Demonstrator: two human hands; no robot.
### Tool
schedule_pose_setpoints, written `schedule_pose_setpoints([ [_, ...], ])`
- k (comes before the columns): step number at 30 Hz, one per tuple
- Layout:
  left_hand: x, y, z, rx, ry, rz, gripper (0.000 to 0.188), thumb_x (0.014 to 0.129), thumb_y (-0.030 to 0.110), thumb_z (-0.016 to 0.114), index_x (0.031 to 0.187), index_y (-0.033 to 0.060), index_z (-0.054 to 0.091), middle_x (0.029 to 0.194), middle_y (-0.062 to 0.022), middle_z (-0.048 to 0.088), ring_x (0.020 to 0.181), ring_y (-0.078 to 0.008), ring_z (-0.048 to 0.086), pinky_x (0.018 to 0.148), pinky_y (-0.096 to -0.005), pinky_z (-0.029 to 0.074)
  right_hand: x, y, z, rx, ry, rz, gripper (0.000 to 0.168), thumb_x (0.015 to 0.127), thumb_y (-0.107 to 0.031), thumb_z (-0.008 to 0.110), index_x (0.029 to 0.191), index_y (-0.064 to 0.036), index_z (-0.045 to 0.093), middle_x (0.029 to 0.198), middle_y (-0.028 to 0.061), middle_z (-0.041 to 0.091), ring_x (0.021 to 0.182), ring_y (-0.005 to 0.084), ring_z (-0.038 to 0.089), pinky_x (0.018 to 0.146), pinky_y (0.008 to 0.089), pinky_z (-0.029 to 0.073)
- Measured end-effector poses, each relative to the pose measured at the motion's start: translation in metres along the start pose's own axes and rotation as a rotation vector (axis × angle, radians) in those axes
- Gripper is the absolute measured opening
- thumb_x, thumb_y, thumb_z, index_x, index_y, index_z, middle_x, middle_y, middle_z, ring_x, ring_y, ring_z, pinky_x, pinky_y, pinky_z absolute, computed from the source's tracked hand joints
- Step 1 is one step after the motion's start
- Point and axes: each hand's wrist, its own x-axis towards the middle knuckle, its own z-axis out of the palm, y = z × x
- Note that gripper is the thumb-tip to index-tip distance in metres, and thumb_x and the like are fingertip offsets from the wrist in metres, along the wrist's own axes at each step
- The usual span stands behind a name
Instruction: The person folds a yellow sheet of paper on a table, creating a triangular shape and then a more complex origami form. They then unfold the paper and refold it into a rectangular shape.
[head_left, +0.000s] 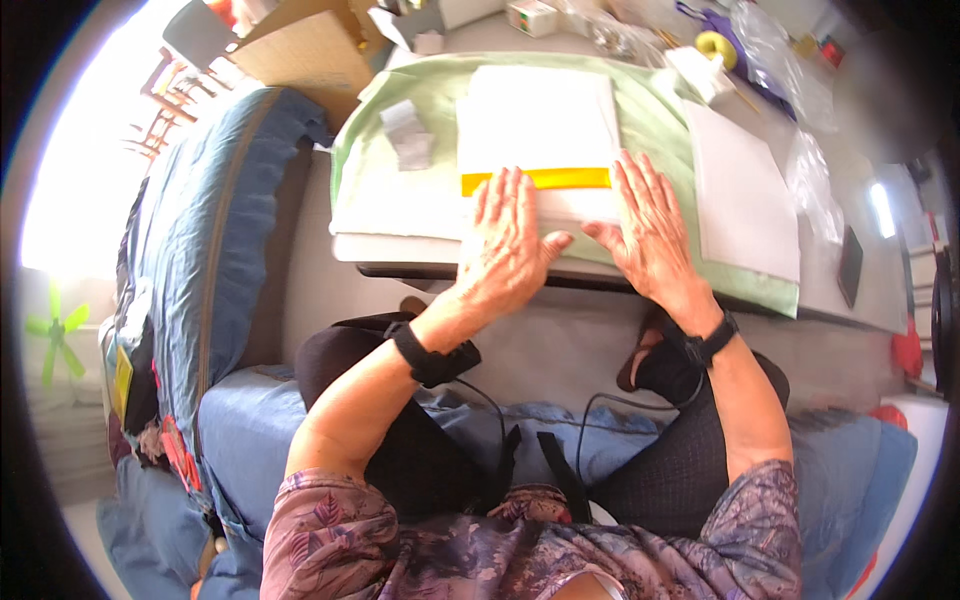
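My left hand (504, 244) lies flat with its fingers pointing away from me, over the lower left part of a white sheet (538, 120). Opposite it, my right hand (652, 229) rests along the sheet's right edge, thumb spread inward. Neither hand grips anything. A yellow-orange strip (574, 178) runs across the near part of the sheet, and my left fingertips cover some of it. Glare washes out the sheet's surface, so I cannot tell its material. Underneath spreads a pale green cloth (651, 135) on the table.
Small greyish-white pieces (407, 136) lie on the cloth at left. Another white sheet (739, 191) lies at right, near clear plastic bags (814, 187) and a dark flat object (850, 266). A cardboard box (304, 60) stands far left. A blue-covered sofa arm (217, 225) flanks the table.
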Motion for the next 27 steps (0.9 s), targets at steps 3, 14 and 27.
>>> schedule_pose_setpoints([
  [3,-0.003,0.001,0.001,-0.102,-0.004,-0.051,0.078,0.088,0.037,0.056,0.134,-0.0174,0.026,0.139,-0.0384,0.029,0.134,-0.0469,0.026,0.112,-0.0489,0.020,0.014,-0.022,-0.017,-0.005,0.020,-0.064,0.072,0.085,-0.031,0.062,0.141,0.002,0.032,0.148,0.0159,0.032,0.139,0.0321,0.025,0.113,0.0466,0.020],
  [14,-0.006,-0.005,-0.007,-0.084,0.019,0.019,0.076,0.091,0.047,0.045,0.132,-0.0164,0.034,0.142,-0.0325,0.030,0.138,-0.0410,0.023,0.115,-0.0471,0.014,0.015,-0.038,-0.007,0.195,-0.173,-0.127,0.062,0.092,-0.033,0.049,0.138,0.006,0.035,0.146,0.0189,0.032,0.137,0.0359,0.026,0.114,0.0446,0.022],
  [27,0.012,0.009,-0.015,-0.225,-0.150,0.110,0.080,0.094,0.052,0.036,0.139,-0.0126,0.025,0.147,-0.0305,0.023,0.141,-0.0384,0.017,0.116,-0.0462,0.010,0.015,-0.031,0.013,0.039,-0.131,-0.114,0.061,0.092,-0.032,0.043,0.139,0.005,0.033,0.148,0.0186,0.029,0.139,0.0341,0.024,0.116,0.0437,0.018],
])
